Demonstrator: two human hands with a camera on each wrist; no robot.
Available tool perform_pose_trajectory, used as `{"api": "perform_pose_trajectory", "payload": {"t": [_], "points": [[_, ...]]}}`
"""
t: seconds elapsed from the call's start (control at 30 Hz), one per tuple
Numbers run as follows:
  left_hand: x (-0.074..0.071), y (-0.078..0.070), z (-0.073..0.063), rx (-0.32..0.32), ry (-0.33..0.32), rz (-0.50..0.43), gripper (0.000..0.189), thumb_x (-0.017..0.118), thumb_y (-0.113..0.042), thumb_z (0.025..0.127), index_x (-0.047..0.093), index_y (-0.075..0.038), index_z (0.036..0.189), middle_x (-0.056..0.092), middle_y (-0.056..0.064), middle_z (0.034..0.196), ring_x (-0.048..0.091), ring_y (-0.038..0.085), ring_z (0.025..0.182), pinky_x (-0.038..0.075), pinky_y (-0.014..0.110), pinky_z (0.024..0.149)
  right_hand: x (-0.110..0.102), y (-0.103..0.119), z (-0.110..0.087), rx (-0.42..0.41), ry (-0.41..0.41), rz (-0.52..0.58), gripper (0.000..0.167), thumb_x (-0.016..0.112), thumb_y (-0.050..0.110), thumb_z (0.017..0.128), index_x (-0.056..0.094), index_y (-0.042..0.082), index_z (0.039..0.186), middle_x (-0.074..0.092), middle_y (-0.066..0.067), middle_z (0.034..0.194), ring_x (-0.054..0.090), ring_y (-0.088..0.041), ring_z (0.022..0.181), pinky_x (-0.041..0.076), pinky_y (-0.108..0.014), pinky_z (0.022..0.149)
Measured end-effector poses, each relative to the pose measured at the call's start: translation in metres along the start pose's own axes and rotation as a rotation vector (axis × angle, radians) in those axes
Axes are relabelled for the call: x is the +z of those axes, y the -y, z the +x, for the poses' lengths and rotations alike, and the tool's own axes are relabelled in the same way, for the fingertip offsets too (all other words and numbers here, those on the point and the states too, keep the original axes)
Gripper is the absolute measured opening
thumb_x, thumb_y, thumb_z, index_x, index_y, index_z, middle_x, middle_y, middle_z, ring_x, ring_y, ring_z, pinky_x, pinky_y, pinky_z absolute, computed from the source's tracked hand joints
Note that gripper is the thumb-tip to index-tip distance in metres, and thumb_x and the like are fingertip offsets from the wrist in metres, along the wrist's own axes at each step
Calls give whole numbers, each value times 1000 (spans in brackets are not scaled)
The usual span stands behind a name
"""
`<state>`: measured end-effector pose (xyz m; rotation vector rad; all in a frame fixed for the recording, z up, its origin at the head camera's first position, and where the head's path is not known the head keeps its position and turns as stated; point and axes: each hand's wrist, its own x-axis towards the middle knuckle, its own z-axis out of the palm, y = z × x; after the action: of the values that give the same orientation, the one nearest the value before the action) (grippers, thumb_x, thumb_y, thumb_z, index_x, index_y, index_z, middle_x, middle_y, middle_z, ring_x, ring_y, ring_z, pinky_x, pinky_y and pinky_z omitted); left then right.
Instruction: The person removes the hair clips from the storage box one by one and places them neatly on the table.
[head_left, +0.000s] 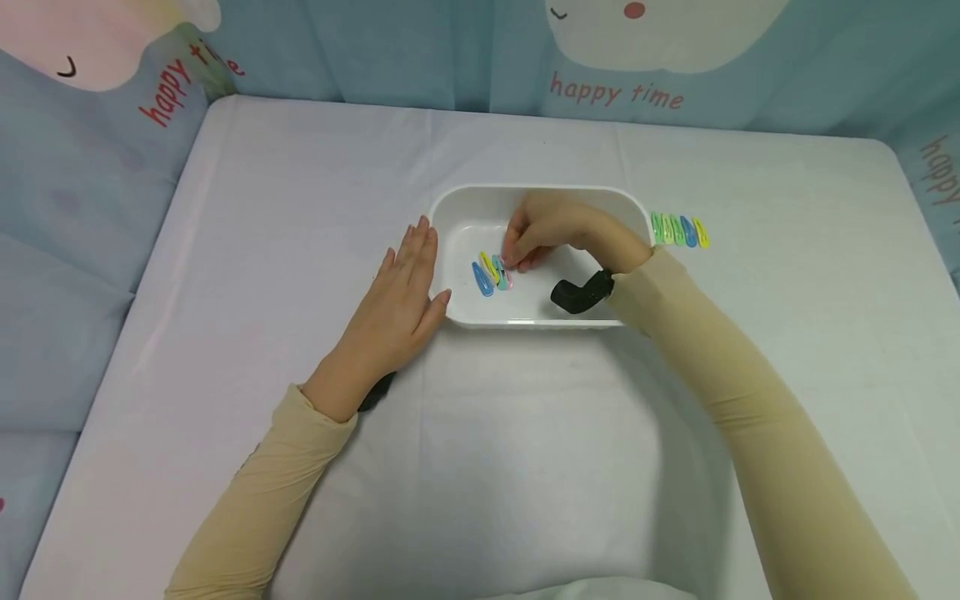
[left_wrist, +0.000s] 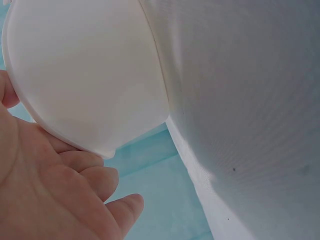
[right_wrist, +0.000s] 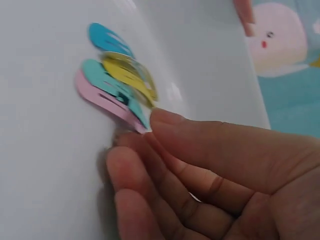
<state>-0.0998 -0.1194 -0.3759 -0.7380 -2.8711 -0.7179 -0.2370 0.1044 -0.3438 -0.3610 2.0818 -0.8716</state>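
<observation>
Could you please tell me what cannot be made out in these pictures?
Right wrist: tip of the pink snap clip, hidden by the right hand.
Left wrist: inside of the white tray, hidden by its wall.
Head: fine details of the snap clips beside the tray, too small.

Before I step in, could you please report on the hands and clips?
Left hand against white tray. Right hand inside tray, pinching pink clip at one end. Teal clip partly overlapping it. Nothing else visibly blocking.

The table point(head_left: 525, 417) has a white cloth on it and round back corners. A white tub point(head_left: 480, 204) sits on it. Green, blue and yellow clips point(head_left: 678, 230) lie in a row just beside the tub's right end.
</observation>
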Motion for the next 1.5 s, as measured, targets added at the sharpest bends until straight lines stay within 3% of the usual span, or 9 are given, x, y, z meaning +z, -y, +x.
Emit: {"api": "perform_pose_trajectory", "payload": {"t": [0.37, 0.63, 1.5], "points": [[-1, -1, 1, -13, 10, -4, 66, 39, -26, 99, 9, 7, 148, 3, 19, 156, 3, 27, 143, 11, 52, 111, 12, 9, 8, 61, -82, -139, 15, 77, 12, 78, 67, 1, 76, 63, -3, 61, 59, -10, 53, 49, -20, 54], [-1, -2, 1, -17, 9, 7, 67, 40, -27, 99, 10, 7, 148, 4, 19, 156, 6, 30, 143, 11, 51, 111, 16, 15, 8, 88, -100, -174, 17, 78, 11, 76, 67, 0, 72, 63, -3, 57, 60, -10, 51, 49, -21, 51], [0, -1, 1, -16, 2, 1, 66, 40, -26, 99, 10, 8, 148, 4, 19, 156, 7, 30, 143, 12, 52, 111, 12, 10, 1, 86, -80, -49, 7, 71, 3, 82, 68, -3, 83, 67, -5, 66, 60, -11, 55, 50, -20, 56]]}}
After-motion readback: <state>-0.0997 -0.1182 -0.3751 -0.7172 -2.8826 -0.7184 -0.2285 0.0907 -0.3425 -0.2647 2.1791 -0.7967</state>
